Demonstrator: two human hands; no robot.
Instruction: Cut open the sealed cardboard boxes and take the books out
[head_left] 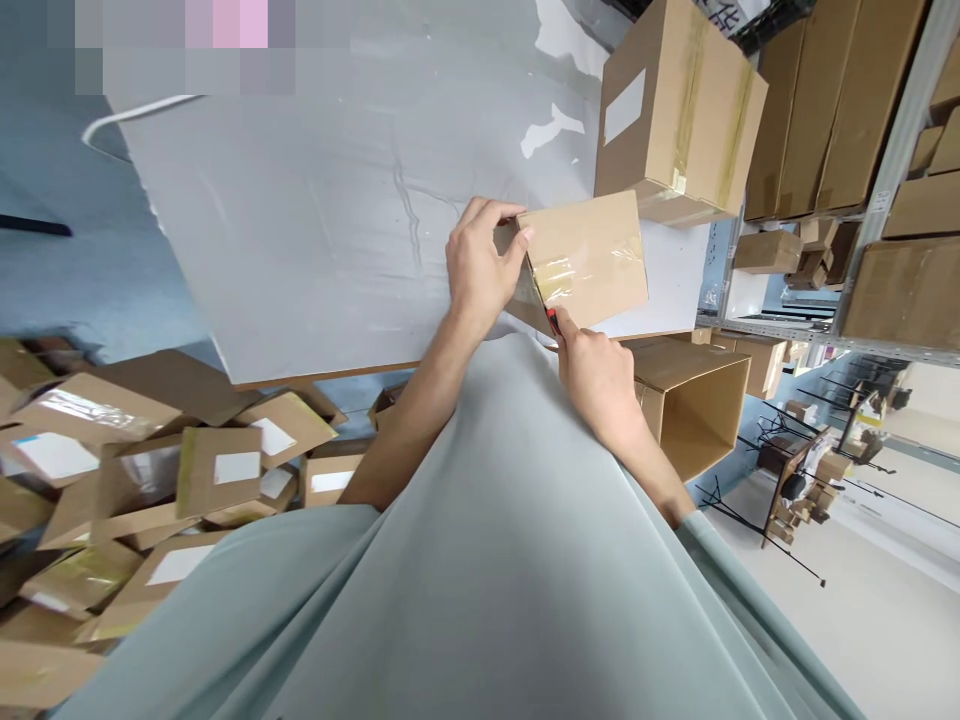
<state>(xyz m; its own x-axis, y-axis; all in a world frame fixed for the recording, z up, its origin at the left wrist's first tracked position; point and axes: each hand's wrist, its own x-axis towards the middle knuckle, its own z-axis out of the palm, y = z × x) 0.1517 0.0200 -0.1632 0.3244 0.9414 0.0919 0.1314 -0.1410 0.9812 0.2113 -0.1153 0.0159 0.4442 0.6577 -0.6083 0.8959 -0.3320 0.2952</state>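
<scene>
A taped cardboard box (592,250) rests on the near edge of the grey-white table (315,230). My left hand (484,255) grips its left upper corner, thumb on the top face and fingers along the far side. My right hand (596,370) is closed around a small red tool (553,320), which touches the box's lower left edge near the shiny tape. The tool's tip is hidden against the box.
A larger taped box (682,110) stands on the table at the back right. An open box (694,410) is below the table's right edge. Many boxes (217,470) lie piled at the lower left. Shelves (870,210) with boxes stand at the right.
</scene>
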